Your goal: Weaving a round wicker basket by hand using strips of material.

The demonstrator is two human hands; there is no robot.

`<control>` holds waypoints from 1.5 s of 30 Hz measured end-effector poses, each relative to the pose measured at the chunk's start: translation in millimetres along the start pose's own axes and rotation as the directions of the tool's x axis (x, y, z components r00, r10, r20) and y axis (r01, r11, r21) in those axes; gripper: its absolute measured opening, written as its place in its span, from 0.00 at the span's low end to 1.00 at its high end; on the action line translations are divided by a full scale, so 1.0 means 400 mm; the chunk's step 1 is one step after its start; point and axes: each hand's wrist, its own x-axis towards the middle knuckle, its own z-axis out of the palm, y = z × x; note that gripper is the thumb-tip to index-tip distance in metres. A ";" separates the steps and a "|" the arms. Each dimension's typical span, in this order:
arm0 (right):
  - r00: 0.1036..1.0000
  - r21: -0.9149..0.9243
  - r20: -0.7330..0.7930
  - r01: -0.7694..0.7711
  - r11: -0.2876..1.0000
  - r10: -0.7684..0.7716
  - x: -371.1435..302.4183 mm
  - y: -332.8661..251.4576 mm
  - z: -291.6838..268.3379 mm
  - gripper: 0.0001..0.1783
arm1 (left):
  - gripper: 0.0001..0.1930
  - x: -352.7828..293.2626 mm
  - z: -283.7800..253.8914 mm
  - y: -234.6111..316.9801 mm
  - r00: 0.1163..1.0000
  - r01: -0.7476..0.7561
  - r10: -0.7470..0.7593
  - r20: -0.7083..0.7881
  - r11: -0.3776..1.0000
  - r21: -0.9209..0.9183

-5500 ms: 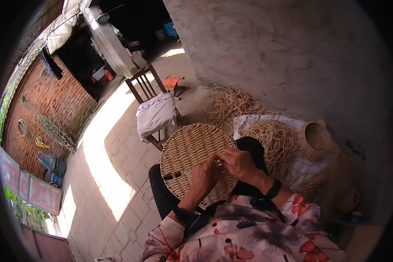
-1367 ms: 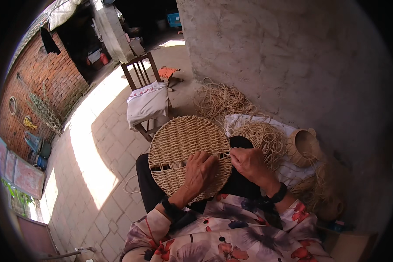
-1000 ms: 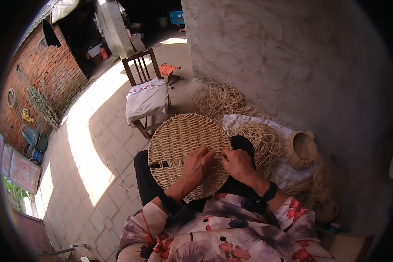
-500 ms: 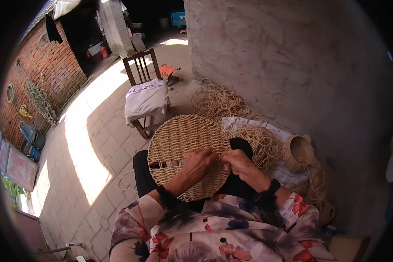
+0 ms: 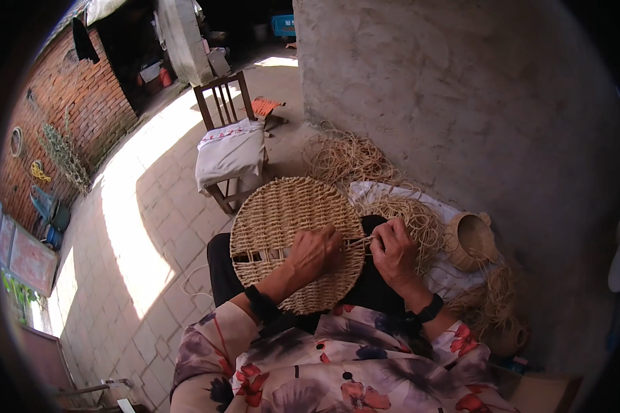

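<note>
Since half a second ago the two hands have drawn slightly apart: the right hand now sits off the disc's right edge, where before it lay closer against the left one, and the disc itself has barely shifted on the lap.

Far to the left of the left hand runs a brick wall [image 5: 69, 103] with a sunlit strip of paved floor [image 5: 138, 227] between it and the person. Up and left of that hand stands a wooden chair [image 5: 224, 103] with a white cloth [image 5: 231, 148] draped over its seat, just beyond the disc's far rim.

The woven disc [image 5: 289, 220] rests on the person's lap, tilted toward the camera, with a row of open slots near its left edge. The left hand [image 5: 313, 255] lies flat on its lower right part, fingers curled and pressed onto the weave, a dark band at the wrist.

Just right of it, the right hand [image 5: 393, 251] pinches a thin straw strand [image 5: 362, 239] that runs from the disc's right rim to its closed fingertips; this wrist also wears a dark band.

Above and right of the right hand lies a heap of loose straw [image 5: 344, 158] on a white sheet [image 5: 393, 196] by the grey wall [image 5: 461, 89]. Further right, a small woven basket [image 5: 470, 239] lies on its side, mouth open, near more tangled straw.
</note>
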 end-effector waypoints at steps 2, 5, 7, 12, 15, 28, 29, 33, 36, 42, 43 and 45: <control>0.989 0.184 0.117 -0.115 0.976 0.094 -0.008 0.010 -0.003 0.09 | 0.11 -0.003 -0.007 0.000 1.000 0.006 -0.006 0.027 1.000 0.003; 0.954 0.300 0.265 -0.216 0.929 0.136 -0.017 0.010 -0.006 0.09 | 0.11 -0.003 -0.018 0.002 0.999 0.003 -0.003 0.051 1.000 -0.002; 0.960 0.277 0.256 -0.181 0.944 0.109 -0.023 0.009 0.002 0.10 | 0.11 -0.002 -0.019 0.003 0.999 -0.005 0.006 0.052 1.000 -0.010; 0.968 0.274 0.230 -0.165 0.947 0.103 -0.027 0.007 0.026 0.10 | 0.13 -0.003 -0.021 0.004 1.000 0.018 -0.017 0.026 0.999 -0.038; 0.976 0.280 0.193 -0.153 0.948 0.100 -0.022 0.001 0.032 0.11 | 0.12 -0.002 -0.021 0.008 0.998 0.040 -0.040 0.038 0.999 -0.010; 0.934 0.413 0.162 -0.358 0.837 0.319 -0.052 0.024 0.054 0.11 | 0.11 -0.007 -0.068 0.018 0.991 0.044 -0.046 0.123 0.999 0.020; 0.928 0.473 0.172 -0.373 0.799 0.331 -0.053 0.027 0.055 0.10 | 0.09 -0.014 -0.070 0.014 0.997 0.051 -0.054 0.048 0.997 0.057; 0.917 0.508 0.217 -0.399 0.763 0.335 -0.054 0.032 0.042 0.09 | 0.06 -0.090 -0.139 -0.071 0.981 0.191 -0.189 -0.032 0.976 0.105; 0.925 0.508 0.256 -0.377 0.774 0.282 -0.050 0.037 0.030 0.08 | 0.06 -0.124 -0.140 -0.053 0.987 0.163 -0.163 -0.003 0.979 0.121; 0.979 0.309 0.181 0.031 0.951 -0.091 -0.009 -0.031 0.019 0.16 | 0.05 -0.153 -0.144 -0.038 0.989 0.106 -0.089 0.114 0.982 -0.156; 0.979 0.309 0.184 0.031 0.951 -0.092 -0.008 -0.037 0.026 0.16 | 0.05 -0.153 -0.146 -0.034 0.989 0.109 -0.091 0.114 0.981 -0.158; 0.961 0.183 0.217 0.133 0.974 -0.172 -0.008 -0.043 0.038 0.17 | 0.05 -0.148 -0.153 -0.023 0.979 0.150 -0.119 0.165 0.970 -0.191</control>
